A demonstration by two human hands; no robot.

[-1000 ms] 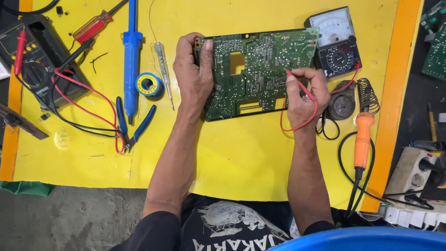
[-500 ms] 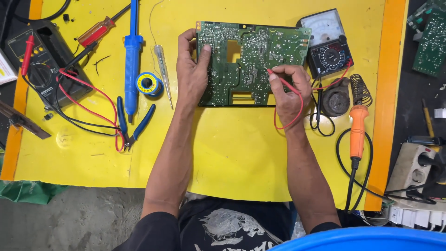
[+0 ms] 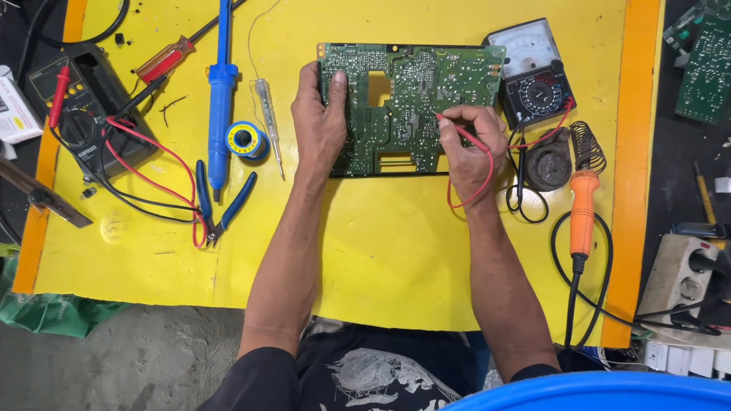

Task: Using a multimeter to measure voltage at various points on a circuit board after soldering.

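1. I am watching the board [image 3: 411, 106] lying flat, solder side up, at the top middle of the yellow surface [image 3: 381, 251].
2. The left hand [image 3: 320, 122] is gripping the board's left edge, thumb pressing on top of it.
3. The right hand [image 3: 472, 144] is pinching a red probe [image 3: 461, 133], its tip touching the board near the right of the middle.
4. The probe's red lead [image 3: 476, 190] is looping below the right hand and running up to the analog meter [image 3: 533, 72], which is sitting just beside the board's right edge.
5. A soldering iron [image 3: 582, 213] with an orange handle is resting near the right hand, beside a coiled stand [image 3: 588, 144].
6. To the left, I am seeing a solder reel [image 3: 245, 140], a blue desoldering pump [image 3: 221, 99], blue pliers [image 3: 221, 202] and a digital meter [image 3: 87, 114], all well apart from the board.
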